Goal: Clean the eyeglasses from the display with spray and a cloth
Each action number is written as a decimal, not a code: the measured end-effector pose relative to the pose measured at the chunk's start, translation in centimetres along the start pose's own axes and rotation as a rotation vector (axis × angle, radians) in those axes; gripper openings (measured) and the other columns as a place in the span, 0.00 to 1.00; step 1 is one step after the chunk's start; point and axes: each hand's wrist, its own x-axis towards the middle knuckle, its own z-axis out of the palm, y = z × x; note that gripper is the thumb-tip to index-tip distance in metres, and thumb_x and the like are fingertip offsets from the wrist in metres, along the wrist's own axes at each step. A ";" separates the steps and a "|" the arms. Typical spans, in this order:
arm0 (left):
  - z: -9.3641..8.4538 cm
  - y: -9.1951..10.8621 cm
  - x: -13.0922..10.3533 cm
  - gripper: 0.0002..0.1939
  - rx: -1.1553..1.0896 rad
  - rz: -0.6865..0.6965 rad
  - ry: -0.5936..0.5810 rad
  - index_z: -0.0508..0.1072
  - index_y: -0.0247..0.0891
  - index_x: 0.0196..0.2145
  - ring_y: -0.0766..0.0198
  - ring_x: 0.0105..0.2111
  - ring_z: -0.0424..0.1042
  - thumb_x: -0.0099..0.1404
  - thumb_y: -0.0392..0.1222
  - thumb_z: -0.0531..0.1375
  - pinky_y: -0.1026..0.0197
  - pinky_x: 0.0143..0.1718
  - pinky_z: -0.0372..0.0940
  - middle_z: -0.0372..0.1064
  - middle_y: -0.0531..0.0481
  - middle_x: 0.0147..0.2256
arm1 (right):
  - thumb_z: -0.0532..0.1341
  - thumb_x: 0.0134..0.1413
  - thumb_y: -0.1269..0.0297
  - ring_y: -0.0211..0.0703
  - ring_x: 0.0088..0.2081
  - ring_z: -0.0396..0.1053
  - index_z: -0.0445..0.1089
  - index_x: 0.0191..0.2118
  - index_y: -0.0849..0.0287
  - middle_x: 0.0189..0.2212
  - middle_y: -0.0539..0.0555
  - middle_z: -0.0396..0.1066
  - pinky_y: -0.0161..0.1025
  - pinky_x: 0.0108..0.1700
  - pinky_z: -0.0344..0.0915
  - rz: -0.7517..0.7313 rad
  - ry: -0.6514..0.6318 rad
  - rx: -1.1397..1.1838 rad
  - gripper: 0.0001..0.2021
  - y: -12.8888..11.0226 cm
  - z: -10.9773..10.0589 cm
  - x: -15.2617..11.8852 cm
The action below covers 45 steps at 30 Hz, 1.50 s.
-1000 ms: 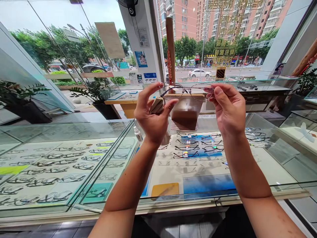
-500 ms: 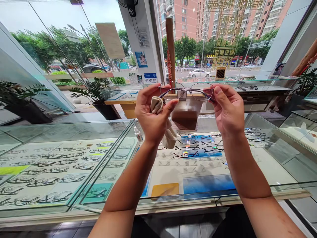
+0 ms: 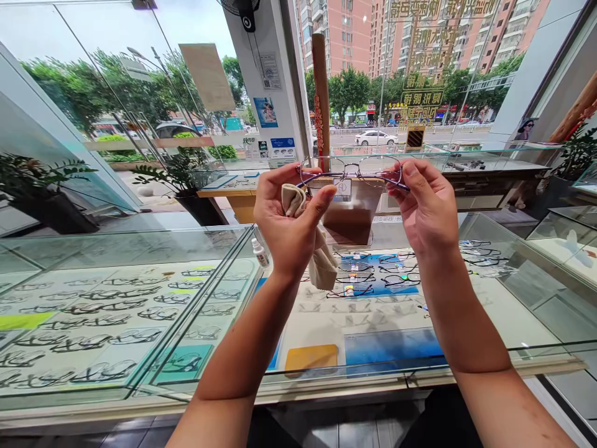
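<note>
A pair of thin-framed eyeglasses (image 3: 352, 169) is held up in front of me between both hands, above the glass display case. My left hand (image 3: 290, 208) grips the left side of the frame and also clutches a beige cleaning cloth (image 3: 323, 267), which hangs down below the palm. On the other side, my right hand (image 3: 430, 202) pinches the right end of the frame between thumb and fingers. The lenses are clear, and the temples show behind them.
Below my arms the glass display case (image 3: 308, 317) holds several rows of eyeglasses (image 3: 352, 277). A small white spray bottle (image 3: 260, 254) stands on the glass at left. Ahead are a wooden counter (image 3: 242, 200), a potted plant (image 3: 180, 180) and shop windows.
The eyeglasses have tilted slightly, so the temples now sit lower behind the lenses. The hanging cloth has swung a little down and right. Both hands stay nearly in place.
</note>
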 end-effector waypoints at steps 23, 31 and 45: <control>0.8 3.2 0.7 0.20 -0.979 -1.246 -0.414 0.77 0.38 0.47 0.82 0.15 0.55 0.67 0.52 0.75 0.72 0.16 0.50 0.77 0.54 0.35 | 0.72 0.65 0.47 0.53 0.59 0.79 0.83 0.45 0.45 0.48 0.51 0.82 0.60 0.68 0.72 -0.205 -0.133 0.072 0.10 -1.2 2.4 -1.6; 1.9 1.9 -0.1 0.27 -0.758 -1.243 -0.509 0.76 0.38 0.44 0.79 0.16 0.52 0.65 0.64 0.73 0.69 0.17 0.48 0.73 0.54 0.33 | 0.70 0.67 0.48 0.50 0.55 0.79 0.82 0.43 0.48 0.46 0.52 0.81 0.56 0.63 0.74 -0.214 -0.134 -0.035 0.11 -1.0 2.1 -1.3; -6.5 6.5 -13.8 0.20 0.478 0.129 -0.526 0.73 0.40 0.67 0.68 0.27 0.71 0.81 0.42 0.59 0.65 0.31 0.64 0.73 0.54 0.31 | 0.59 0.74 0.68 0.57 0.52 0.68 0.83 0.45 0.61 0.49 0.61 0.82 0.53 0.52 0.57 -0.253 -0.692 -0.953 0.12 -0.8 10.1 -7.3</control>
